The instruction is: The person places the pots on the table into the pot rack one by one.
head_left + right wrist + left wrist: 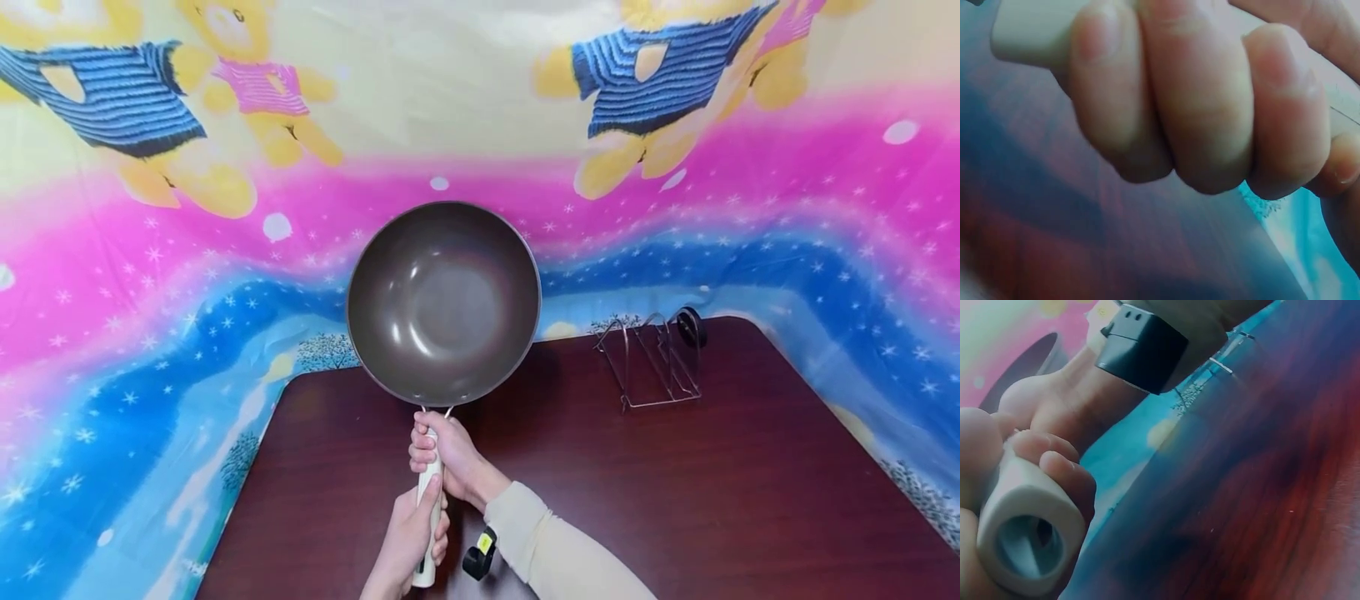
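Observation:
A wok (446,304) with a dark grey inside and a pale handle (427,483) stands tilted up, its hollow side towards the head camera. My right hand (453,454) grips the handle near the pan. Below it, my left hand (412,529) holds the handle's lower part, thumb along it. The handle's hollow end (1029,550) shows in the left wrist view, fingers curled round it. In the right wrist view, curled fingers (1197,112) wrap the handle, close to its end. The pan's underside is hidden.
A wire rack (648,375) stands at the back right of the dark red-brown table (637,500), with a round black piece (690,327) at its right side. A black device with a yellow label (480,554) is beside the right sleeve. A patterned cloth (450,179) hangs behind the table.

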The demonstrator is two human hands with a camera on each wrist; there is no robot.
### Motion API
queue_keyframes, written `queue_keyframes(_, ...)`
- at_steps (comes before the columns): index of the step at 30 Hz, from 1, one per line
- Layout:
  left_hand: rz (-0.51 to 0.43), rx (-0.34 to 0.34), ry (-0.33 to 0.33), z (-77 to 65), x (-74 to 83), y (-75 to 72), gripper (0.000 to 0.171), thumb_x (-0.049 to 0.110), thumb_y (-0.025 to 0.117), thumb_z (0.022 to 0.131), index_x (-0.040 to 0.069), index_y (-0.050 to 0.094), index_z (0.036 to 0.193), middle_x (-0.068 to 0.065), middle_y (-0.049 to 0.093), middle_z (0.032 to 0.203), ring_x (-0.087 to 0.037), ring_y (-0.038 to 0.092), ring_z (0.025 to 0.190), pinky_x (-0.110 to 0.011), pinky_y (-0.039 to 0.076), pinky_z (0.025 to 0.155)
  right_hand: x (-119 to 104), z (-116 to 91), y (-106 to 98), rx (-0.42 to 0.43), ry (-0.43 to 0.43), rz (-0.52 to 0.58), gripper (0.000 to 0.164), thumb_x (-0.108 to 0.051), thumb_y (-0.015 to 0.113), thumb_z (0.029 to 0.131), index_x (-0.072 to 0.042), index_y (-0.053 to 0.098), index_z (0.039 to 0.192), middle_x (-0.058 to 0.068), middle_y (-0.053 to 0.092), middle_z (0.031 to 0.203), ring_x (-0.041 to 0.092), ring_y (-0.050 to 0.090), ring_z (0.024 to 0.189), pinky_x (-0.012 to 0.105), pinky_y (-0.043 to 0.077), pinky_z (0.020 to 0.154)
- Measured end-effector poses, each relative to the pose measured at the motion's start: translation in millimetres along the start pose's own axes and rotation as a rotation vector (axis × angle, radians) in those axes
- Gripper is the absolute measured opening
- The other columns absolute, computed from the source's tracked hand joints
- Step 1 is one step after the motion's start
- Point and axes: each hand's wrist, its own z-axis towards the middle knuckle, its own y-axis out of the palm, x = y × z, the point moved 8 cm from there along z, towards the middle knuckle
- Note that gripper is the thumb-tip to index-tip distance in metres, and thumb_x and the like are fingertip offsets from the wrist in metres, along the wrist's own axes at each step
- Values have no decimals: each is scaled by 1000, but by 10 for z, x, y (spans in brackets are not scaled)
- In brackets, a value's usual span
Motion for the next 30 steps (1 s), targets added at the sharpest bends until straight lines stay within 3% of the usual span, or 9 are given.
queue_keyframes(6, 11, 3, 39, 197, 33, 40, 53, 53, 46, 104, 2, 46, 91, 1, 43, 55, -8, 40, 36, -24, 37, 34, -146, 90, -89, 2, -26, -36, 26, -24, 53, 100, -17, 44, 77, -11, 35, 58, 0, 37, 43, 17, 33, 48)
queue_keyframes(17, -13, -20, 114, 574, 67, 271, 59, 53, 45, 105, -5, 46, 93, -1, 44, 55, -10, 41, 36, -25, 37, 33, -466, 170, -310, -1, -28, -85, 27, -23, 47, 102, -16, 42, 76, -11, 35, 57, 0, 37, 42, 17, 32, 46)
queue_keyframes(23, -17, -35, 166, 746, 104, 401, 55, 53, 45, 105, -1, 47, 92, -1, 44, 54, -11, 42, 35, -25, 38, 33, -646, 174, -421, 10, -51, -116, 28, -24, 50, 102, -16, 42, 76, -10, 35, 57, 1, 37, 42, 17, 32, 46)
queue_keyframes(30, -4, -44, 239, 914, 134, 529, 61, 50, 46, 105, -9, 47, 92, -2, 45, 54, -12, 42, 34, -27, 38, 32, -835, 144, -497, 1, -81, -135, 28, -22, 47, 103, -16, 42, 76, -10, 36, 56, 2, 37, 41, 18, 32, 46)
